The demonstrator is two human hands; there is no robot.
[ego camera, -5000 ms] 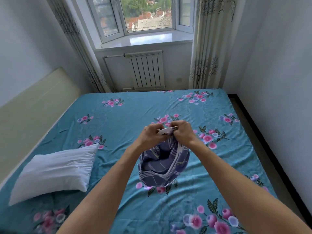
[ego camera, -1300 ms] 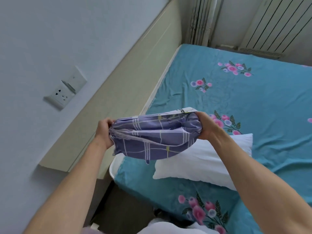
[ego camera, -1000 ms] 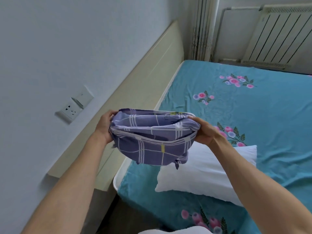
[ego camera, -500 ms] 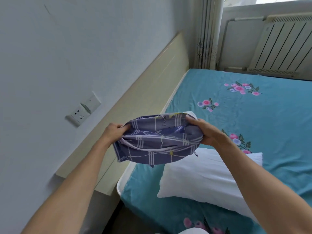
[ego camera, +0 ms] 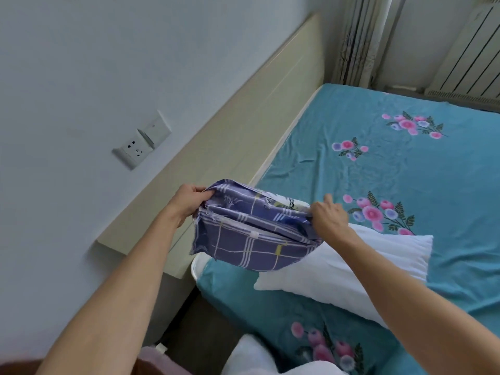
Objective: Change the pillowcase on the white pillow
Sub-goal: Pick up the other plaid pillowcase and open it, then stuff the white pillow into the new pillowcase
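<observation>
Head view: the left hand (ego camera: 189, 199) and right hand (ego camera: 328, 219) each pinch an end of the bunched purple pillowcase (ego camera: 251, 230), held above the bed's corner, over the bare white pillow (ego camera: 359, 269) on the sheet (ego camera: 405, 180).

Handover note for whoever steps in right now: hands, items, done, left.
Left hand: grips one end of the purple plaid pillowcase.
Right hand: pinches the other end, forefinger sticking out.
Pillowcase: bunched up, held in the air over the bed's corner by the headboard.
White pillow: bare, lying on the teal floral sheet just under and beyond the right hand.
Done: pillowcase brought up to the pillow.
Left: find the opening, slide the pillow in, pull the case straight, lay it down.
</observation>
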